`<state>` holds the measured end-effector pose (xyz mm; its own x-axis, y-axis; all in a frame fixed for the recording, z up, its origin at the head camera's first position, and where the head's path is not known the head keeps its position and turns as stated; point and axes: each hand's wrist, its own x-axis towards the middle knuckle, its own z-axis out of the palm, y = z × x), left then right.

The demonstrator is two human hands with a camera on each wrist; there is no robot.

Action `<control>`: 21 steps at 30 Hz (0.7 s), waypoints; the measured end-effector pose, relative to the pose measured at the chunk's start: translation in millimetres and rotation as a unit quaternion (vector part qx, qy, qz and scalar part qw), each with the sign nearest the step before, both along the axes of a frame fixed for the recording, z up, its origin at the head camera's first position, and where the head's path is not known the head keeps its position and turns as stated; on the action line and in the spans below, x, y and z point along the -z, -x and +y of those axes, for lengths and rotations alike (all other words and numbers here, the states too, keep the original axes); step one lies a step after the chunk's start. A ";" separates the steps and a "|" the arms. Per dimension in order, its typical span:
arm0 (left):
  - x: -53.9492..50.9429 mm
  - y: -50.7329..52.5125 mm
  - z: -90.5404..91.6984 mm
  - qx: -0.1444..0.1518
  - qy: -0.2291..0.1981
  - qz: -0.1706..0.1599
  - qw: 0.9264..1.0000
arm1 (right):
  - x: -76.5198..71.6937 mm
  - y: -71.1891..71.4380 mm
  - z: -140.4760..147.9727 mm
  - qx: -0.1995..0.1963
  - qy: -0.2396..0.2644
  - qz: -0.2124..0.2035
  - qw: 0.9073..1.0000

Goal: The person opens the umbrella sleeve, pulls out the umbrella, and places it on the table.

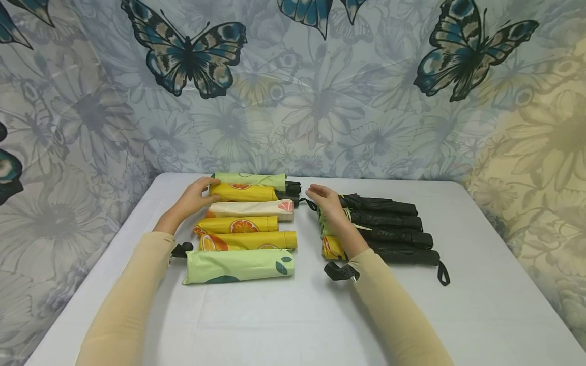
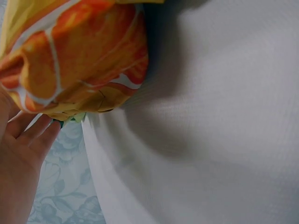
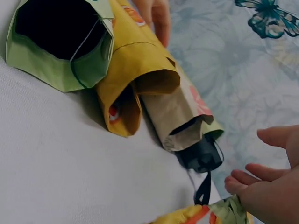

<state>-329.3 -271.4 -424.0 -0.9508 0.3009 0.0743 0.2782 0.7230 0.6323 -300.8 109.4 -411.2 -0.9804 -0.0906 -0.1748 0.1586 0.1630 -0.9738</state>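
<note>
The yellow umbrella (image 1: 242, 193) lies on the white table (image 1: 274, 325), left of centre in the head view, its black handle (image 1: 286, 196) pointing toward the right of the frame. A green umbrella (image 1: 252, 179) lies along its far side. The left hand (image 1: 194, 195) is at the left ends of these two, thumb and fingers set wide apart, the thumb by the yellow umbrella's near edge and the fingertips by the green umbrella; whether it presses on either, I cannot tell.

Below them in the frame come a cream cover (image 1: 249, 210), two yellow covers (image 1: 256, 241) with orange slices, and a light green cover (image 1: 238, 267). The right wrist view shows open ends on several covers.

The right hand (image 1: 328, 204), right of centre, holds nothing; its fingers are loosely bent, the thumb apart from them. It is above the left end of a row of black umbrellas (image 1: 398, 237). A curved black handle (image 1: 338, 271) sits beside the right sleeve (image 1: 389, 300). Butterflies and flowers cover the cloth (image 1: 320, 101) behind.
</note>
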 end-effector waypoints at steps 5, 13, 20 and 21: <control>0.0 1.1 0.0 0.001 -0.002 0.000 1.000 | 4.0 4.7 -10.6 -0.020 -0.043 -0.017 0.999; 3.2 1.1 0.4 -0.001 0.004 0.014 1.000 | 13.3 7.2 -24.5 -0.035 -0.085 -0.030 0.995; 3.8 0.1 0.8 -0.014 -0.008 0.011 1.000 | 18.9 5.4 -33.6 -0.022 -0.098 -0.013 0.995; 3.8 0.3 0.8 -0.016 -0.009 0.010 1.000 | 19.9 5.1 -34.2 -0.017 -0.098 -0.010 0.995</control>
<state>-329.6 -270.6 -427.8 -0.9582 0.2689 0.0975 0.2673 0.7205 0.6398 -306.0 75.2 -431.1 -0.9736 -0.0867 -0.2110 0.1678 0.3546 -0.9198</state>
